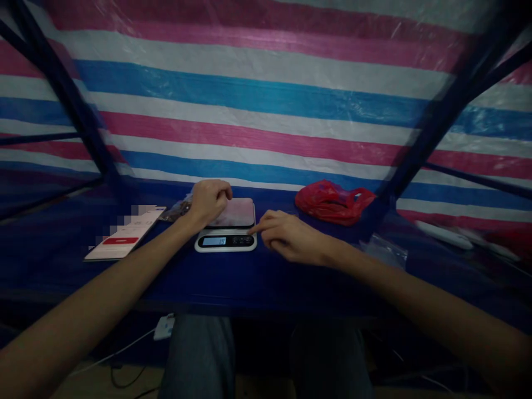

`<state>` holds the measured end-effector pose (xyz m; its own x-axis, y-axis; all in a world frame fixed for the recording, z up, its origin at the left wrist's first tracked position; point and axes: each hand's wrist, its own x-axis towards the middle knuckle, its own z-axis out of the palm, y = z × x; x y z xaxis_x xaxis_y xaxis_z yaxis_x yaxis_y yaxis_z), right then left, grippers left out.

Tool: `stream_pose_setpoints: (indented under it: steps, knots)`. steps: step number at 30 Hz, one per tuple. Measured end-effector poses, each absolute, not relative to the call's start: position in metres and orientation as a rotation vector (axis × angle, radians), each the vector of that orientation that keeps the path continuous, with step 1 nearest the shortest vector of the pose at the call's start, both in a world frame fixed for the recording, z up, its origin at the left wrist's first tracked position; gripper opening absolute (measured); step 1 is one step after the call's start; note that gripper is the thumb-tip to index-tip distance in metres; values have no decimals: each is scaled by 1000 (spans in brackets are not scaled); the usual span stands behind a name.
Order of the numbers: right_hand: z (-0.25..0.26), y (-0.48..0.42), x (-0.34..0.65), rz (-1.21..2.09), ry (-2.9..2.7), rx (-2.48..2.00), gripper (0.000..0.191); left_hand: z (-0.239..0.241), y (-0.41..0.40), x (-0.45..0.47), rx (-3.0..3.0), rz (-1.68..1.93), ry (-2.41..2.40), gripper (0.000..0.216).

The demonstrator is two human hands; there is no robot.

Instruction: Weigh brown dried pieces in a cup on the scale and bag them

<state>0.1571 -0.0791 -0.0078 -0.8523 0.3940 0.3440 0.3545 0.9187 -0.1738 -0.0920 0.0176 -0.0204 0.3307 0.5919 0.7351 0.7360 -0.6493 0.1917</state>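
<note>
a sheet striped in pink, white and blue (266,88) spans the background of my remote view, the largest thing shown. before it lies the dark blue tabletop (233,282), flanked by slanting dark posts (432,122); denim-clad legs (199,354) show below its near edge. of the two hands i follow, the right hand (288,235) is unclosed, its index finger extended to the right end of the scale's control strip, apparently in contact, the other fingers loosely bent. the left hand (211,200) is bent at the wrist over the scale's far left corner, fingers curled; i cannot tell whether they enclose anything or touch the platform. left of the left forearm lies a lit screen (127,230), partly pixelated, with a red bar. a crumpled red bag (332,202) sits beyond the right hand. the white scale (228,221) lies between the hands, its pinkish platform on the far side. a clear bag (384,250) lies behind the right forearm, and a small packet (178,208), contents indistinct, beside the left wrist. smallest is the scale's glowing display (214,241), its digits too small for me to read.
</note>
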Motion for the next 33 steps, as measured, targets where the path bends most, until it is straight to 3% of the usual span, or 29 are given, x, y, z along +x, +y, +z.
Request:
stream_pose_setpoints:
  steps: [7, 17, 24, 29, 33]
  knots:
    - [-17, -80, 142, -38, -2789, -663, 21, -18, 19, -96, -2404, -1339, -1290, 29]
    - [3, -77, 133, 102, -2816, -812, 24, -17, 19, -96, -2422, -1358, -1340, 29]
    - [-1, -67, 201, 69, -2270, -1018, 23, -16, 22, -100, -2393, -1309, -1437, 29]
    - [-33, -56, 234, 423, -2118, -1238, 71, -20, 32, -102, -2397, -1144, -1458, 33]
    - [-47, -51, 228, 548, -2066, -1198, 73, -24, 37, -104, -2435, -992, -1453, 38]
